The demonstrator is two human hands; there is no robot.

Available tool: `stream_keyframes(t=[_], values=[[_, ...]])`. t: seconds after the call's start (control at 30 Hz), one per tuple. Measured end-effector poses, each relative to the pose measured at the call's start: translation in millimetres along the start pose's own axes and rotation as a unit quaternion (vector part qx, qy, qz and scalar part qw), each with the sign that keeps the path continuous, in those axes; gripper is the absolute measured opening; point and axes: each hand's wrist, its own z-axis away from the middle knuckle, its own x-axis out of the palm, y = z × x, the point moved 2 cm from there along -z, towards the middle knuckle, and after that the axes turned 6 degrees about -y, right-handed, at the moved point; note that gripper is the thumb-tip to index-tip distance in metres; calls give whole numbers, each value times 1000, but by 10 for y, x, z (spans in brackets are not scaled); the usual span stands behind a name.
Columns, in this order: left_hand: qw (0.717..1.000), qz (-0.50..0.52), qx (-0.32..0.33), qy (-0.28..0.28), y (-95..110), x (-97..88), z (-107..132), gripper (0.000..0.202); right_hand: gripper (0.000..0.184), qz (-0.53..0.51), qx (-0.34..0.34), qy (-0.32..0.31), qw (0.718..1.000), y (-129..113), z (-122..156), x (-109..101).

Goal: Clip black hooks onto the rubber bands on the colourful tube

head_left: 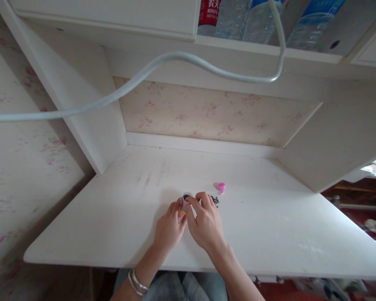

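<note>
A small clear container (182, 207) with a colourful label stands tilted in my left hand (171, 225), whose fingers wrap round it. Something black shows at its round mouth. My right hand (207, 223) is over that mouth, thumb and forefinger bent close together at the opening; whatever they pinch is too small to make out. Just beyond the right knuckles lie several thin black pieces (214, 201), partly hidden by the hand. Farther back on the table rests a small pink cap (221, 187).
The white desk (263, 234) has high side panels and a flowered back wall. Overhead, a shelf (269, 46) holds plastic bottles (232, 19). A pale cable (175, 56) hangs across the upper view. Stools or clutter sit beyond the right edge.
</note>
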Motion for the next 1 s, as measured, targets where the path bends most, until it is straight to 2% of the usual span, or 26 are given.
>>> stream_keyframes(t=[0.17, 0.4, 0.53, 0.6, 0.7, 0.77, 0.87, 1.0], values=[[1000, 0, 0, 3, -8, 6, 1, 43, 30, 10, 8, -16, 1000, -22, -40, -39], [999, 45, 4, 9, -17, -11, -2, 47, 31, -127, 12, 32, 991, 72, 44, -24], [995, 98, -24, 10, -4, -55, -10, 49, 30, -181, 59, 63, 980, 271, 109, -7], [992, 125, -33, 0, 3, -72, -13, 51, 28, -152, 101, 53, 982, 468, 170, 49], [991, 132, -38, 2, 3, -86, -14, 52, 26, -39, 164, 10, 986, 816, 306, 181], [993, 113, -39, 11, -2, -88, -15, 52, 29, 29, 169, -3, 985, 1000, 398, 261], [994, 98, -36, 10, -9, -82, -16, 49, 28, 64, 142, -8, 988, 1135, 479, 336], [994, 103, -32, 9, -12, -79, -19, 47, 28, 31, 138, -9, 990, 1157, 491, 344]])
